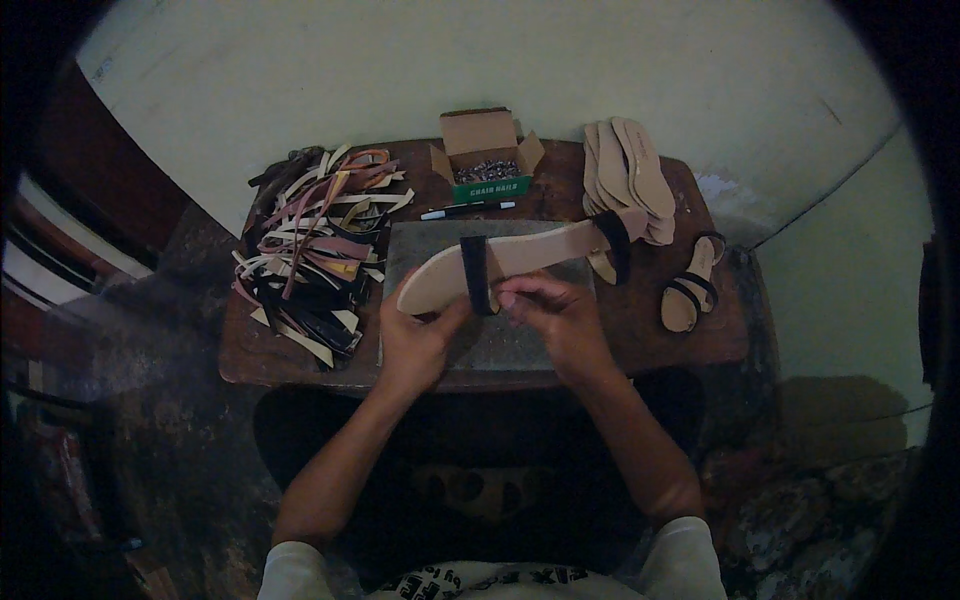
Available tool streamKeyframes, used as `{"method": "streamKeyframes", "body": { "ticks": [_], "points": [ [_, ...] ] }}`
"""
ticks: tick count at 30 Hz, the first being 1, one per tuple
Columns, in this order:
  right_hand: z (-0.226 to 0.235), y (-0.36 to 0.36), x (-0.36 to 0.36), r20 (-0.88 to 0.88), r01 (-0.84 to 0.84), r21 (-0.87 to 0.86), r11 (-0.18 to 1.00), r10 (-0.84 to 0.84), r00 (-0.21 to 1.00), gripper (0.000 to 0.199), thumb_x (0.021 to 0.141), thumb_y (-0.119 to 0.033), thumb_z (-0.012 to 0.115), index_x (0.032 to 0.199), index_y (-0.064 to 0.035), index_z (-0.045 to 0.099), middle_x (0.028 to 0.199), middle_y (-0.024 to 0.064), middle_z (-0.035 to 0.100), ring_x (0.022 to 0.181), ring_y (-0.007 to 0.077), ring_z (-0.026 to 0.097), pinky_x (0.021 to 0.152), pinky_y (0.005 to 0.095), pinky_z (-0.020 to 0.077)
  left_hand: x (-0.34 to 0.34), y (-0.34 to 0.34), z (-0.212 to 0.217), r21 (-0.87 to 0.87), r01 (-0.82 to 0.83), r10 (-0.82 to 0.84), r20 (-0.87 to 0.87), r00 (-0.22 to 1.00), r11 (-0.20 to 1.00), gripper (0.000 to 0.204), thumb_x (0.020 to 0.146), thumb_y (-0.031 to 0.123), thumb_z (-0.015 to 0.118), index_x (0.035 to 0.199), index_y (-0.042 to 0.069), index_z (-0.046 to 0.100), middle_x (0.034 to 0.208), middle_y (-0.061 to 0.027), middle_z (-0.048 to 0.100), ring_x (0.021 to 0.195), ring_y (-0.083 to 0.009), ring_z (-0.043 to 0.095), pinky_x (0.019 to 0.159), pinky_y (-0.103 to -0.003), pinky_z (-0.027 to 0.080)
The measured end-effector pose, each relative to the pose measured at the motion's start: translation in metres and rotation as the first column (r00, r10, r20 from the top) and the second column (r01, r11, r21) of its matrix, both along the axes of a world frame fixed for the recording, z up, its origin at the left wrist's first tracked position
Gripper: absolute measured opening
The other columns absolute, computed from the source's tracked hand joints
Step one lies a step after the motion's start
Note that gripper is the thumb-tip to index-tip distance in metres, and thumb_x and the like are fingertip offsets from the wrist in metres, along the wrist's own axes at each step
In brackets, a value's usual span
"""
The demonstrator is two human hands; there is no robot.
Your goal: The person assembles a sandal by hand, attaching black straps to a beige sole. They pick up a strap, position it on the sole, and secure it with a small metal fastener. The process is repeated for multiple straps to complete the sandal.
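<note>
A beige sandal sole (535, 250) is held up above the middle of the table, its broad toe end to the left and its heel to the upper right. My left hand (415, 345) is closed around the toe end, thumb on the near edge. A black front strap (473, 268) crosses the sole. At that strap's lower end, the fingers of my right hand (563, 322) are pinched together on its edge; the exact contact is partly hidden. Another black strap (618, 248) loops around the heel end. Beneath the sandal lies a grey square slab (430, 240).
Coloured strap strips (315, 250) are heaped at the left. An opened green box of nails (490, 187) stands at the back, with a black pen (467, 210) before it. Several loose soles (630, 170) and a small strapped sandal (690, 288) lie at the right of the wooden table (690, 345).
</note>
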State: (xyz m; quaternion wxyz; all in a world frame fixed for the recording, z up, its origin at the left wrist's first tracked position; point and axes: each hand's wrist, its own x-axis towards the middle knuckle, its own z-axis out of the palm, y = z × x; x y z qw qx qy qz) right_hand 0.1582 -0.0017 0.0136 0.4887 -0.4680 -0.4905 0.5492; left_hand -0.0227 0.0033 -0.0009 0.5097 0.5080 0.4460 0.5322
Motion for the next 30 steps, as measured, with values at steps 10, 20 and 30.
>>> {"method": "streamKeyframes", "body": {
  "ticks": [10,20,30],
  "points": [
    [-0.002,0.0,-0.002,-0.003,0.033,0.024,0.999,-0.033,0.999,0.013,0.087,-0.007,0.072,0.099,-0.0024,0.073,0.095,0.0028,0.068,0.082,0.0108,0.06,0.071,0.0256,0.0479,0.002,0.002,-0.004,0.033,-0.021,0.021,0.025,0.999,0.999,0.036,0.082,0.011,0.077,0.112,-0.003,0.064,0.104,-0.0101,0.07,0.095,-0.0183,0.067,0.084,-0.032,0.052],
    [-0.001,-0.001,-0.003,-0.045,0.033,0.018,0.999,-0.032,0.998,0.014,0.087,-0.007,0.072,0.1,-0.0023,0.073,0.094,0.003,0.069,0.08,0.0102,0.06,0.07,0.0254,0.0482,0.002,0.0,0.0,-0.002,-0.019,0.019,0.025,1.0,1.0,0.032,0.083,0.005,0.072,0.113,-0.004,0.063,0.106,-0.0114,0.07,0.097,-0.0181,0.067,0.085,-0.031,0.051],
    [-0.009,0.001,-0.002,-0.117,0.072,-0.003,0.997,-0.072,0.991,0.023,0.084,-0.005,0.074,0.104,0.0034,0.067,0.1,0.0091,0.07,0.091,0.0133,0.065,0.082,0.0275,0.0512,0.0,0.001,0.005,-0.029,0.006,-0.006,-0.024,1.0,1.0,0.036,0.083,0.005,0.072,0.116,-0.004,0.062,0.107,-0.0116,0.07,0.097,-0.0187,0.067,0.085,-0.031,0.051]
  ]
}}
